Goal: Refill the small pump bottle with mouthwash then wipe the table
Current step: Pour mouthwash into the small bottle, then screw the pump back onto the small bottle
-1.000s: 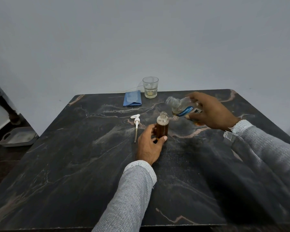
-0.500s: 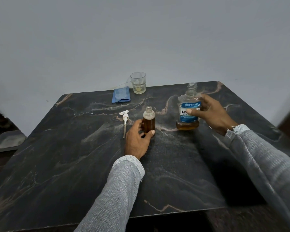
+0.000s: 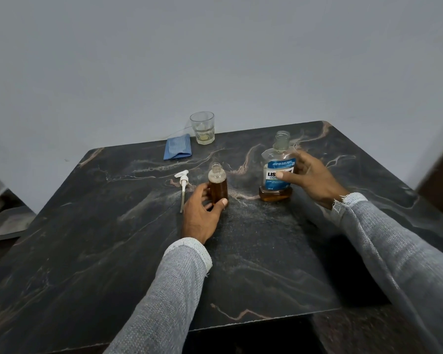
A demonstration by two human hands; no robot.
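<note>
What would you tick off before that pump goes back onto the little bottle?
1. Small bottle upright, gripped by left hand: ok.
2. Small bottle filled with brown liquid up to its shoulder: ok.
3. Its neck open, nothing in it: ok.
4. Mouthwash bottle set upright on the table, right hand around it: ok, though uncapped; no cap in view.
5. Pump lying within left hand's reach, tube clean: cannot tell.
6. Blue cloth ready for wiping, beside the glass: ok.
</note>
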